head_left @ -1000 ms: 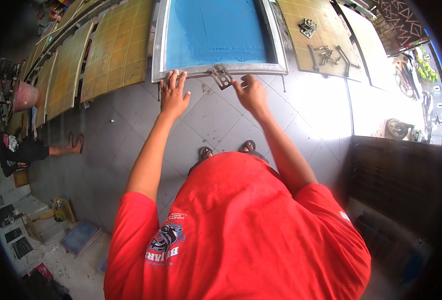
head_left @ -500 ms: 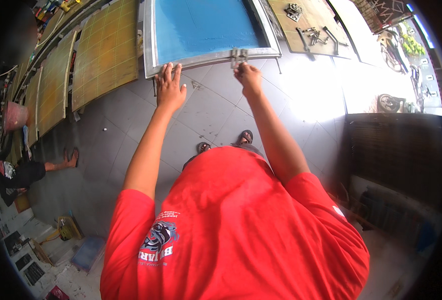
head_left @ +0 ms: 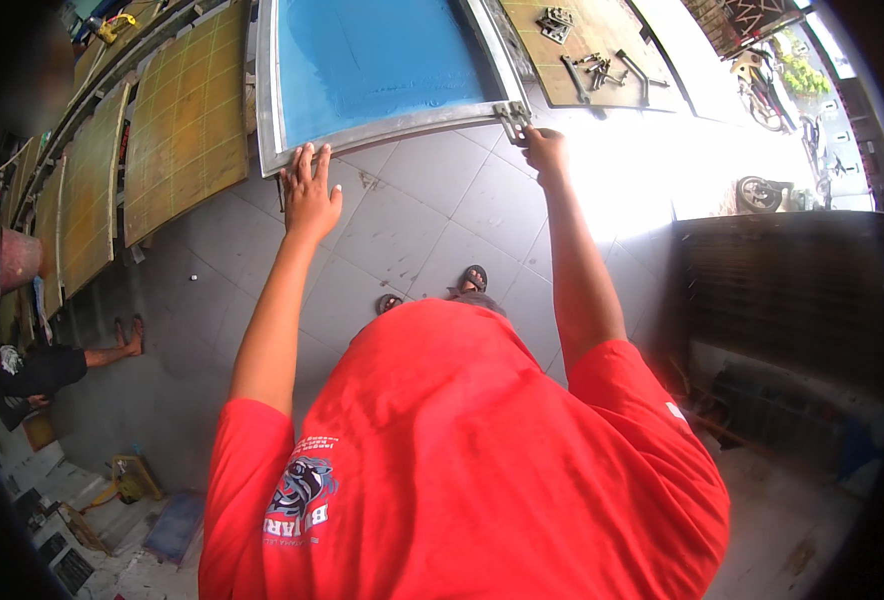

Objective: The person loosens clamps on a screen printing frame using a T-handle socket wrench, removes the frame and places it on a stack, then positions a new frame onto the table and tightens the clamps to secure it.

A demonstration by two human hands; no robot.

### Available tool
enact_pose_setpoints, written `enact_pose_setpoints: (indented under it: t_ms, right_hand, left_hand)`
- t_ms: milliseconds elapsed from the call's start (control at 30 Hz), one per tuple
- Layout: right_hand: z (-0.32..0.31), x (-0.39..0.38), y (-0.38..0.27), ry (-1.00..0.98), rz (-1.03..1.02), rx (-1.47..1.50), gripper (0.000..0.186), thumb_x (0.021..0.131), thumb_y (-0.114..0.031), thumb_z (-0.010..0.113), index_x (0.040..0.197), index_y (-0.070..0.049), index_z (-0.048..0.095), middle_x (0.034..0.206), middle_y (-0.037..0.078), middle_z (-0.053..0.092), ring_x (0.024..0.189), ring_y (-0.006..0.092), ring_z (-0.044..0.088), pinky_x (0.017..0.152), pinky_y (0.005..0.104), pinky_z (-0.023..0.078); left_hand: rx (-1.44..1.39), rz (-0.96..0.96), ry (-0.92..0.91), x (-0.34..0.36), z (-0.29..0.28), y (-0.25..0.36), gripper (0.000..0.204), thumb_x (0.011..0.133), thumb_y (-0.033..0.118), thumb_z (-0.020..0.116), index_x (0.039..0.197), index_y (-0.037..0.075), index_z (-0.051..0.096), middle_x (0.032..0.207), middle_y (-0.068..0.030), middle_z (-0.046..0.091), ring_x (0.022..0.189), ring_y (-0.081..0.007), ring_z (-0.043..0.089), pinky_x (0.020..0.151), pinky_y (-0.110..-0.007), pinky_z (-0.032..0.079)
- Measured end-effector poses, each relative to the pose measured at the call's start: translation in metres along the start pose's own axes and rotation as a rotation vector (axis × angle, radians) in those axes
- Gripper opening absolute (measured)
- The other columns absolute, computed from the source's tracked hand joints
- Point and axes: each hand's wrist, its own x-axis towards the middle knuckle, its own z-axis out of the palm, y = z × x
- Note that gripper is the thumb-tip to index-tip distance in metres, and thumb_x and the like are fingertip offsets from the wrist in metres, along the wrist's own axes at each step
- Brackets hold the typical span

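A silk-screen frame (head_left: 392, 128) with pale metal sides and a blue mesh (head_left: 377, 60) lies ahead of me. My left hand (head_left: 312, 200) rests its outstretched fingertips on the near side of that frame, toward its left corner. Over at the near right corner, my right hand (head_left: 548, 152) is closed on a grey slotted metal bracket (head_left: 513, 121). The bracket lies against the frame's corner; whether it grips the edge I cannot tell.
Right of the frame, a board (head_left: 602, 30) carries a wrench (head_left: 575, 80), several small metal parts and another bracket (head_left: 555, 24). Grid-lined panels (head_left: 187, 120) stand in a row at left. A person (head_left: 42, 372) sits on the floor near a pink bucket (head_left: 19, 260).
My right hand has carried the bracket rightward along the near side to the frame's right corner. The left hand stays on the frame edge, while the whole view has shifted slightly.
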Motion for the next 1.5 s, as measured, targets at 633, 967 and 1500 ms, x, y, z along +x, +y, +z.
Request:
enact_pose_setpoints:
  t_ms: [633,967,1500]
  right_hand:
    - [-0.035,0.019,0.008,-0.218,-0.060,0.276,0.017,0.090,-0.023,0.051,0.084,-0.008,0.058,0.070,-0.002,0.054,0.058,0.0044,0.044,0.053,0.0190,0.038]
    - [-0.024,-0.002,0.010,-0.132,0.059,0.398,0.017,0.090,-0.021,0.051,0.086,-0.005,0.057,0.074,0.003,0.060,0.057,0.0057,0.044,0.049,0.0202,0.037]
    - [-0.039,0.016,0.010,-0.267,-0.039,0.153,0.020,0.087,-0.019,0.053,0.077,-0.004,0.059,0.068,-0.001,0.052,0.051,0.0036,0.036,0.045,0.0190,0.027]
  left_hand:
    - [-0.039,-0.012,0.045,0.001,0.002,0.007,0.068,0.080,0.018,0.057,0.140,0.016,0.024,0.144,-0.0112,0.019,0.135,-0.0288,0.015,0.109,-0.051,0.014]
    - [-0.009,-0.064,0.006,0.002,-0.002,0.014,0.069,0.080,0.017,0.057,0.140,0.017,0.023,0.144,-0.0099,0.019,0.136,-0.0278,0.014,0.110,-0.048,0.013]
    - [-0.030,-0.061,0.044,0.004,0.002,0.017,0.068,0.080,0.015,0.058,0.139,0.015,0.024,0.144,-0.0108,0.019,0.135,-0.0308,0.015,0.108,-0.050,0.016]
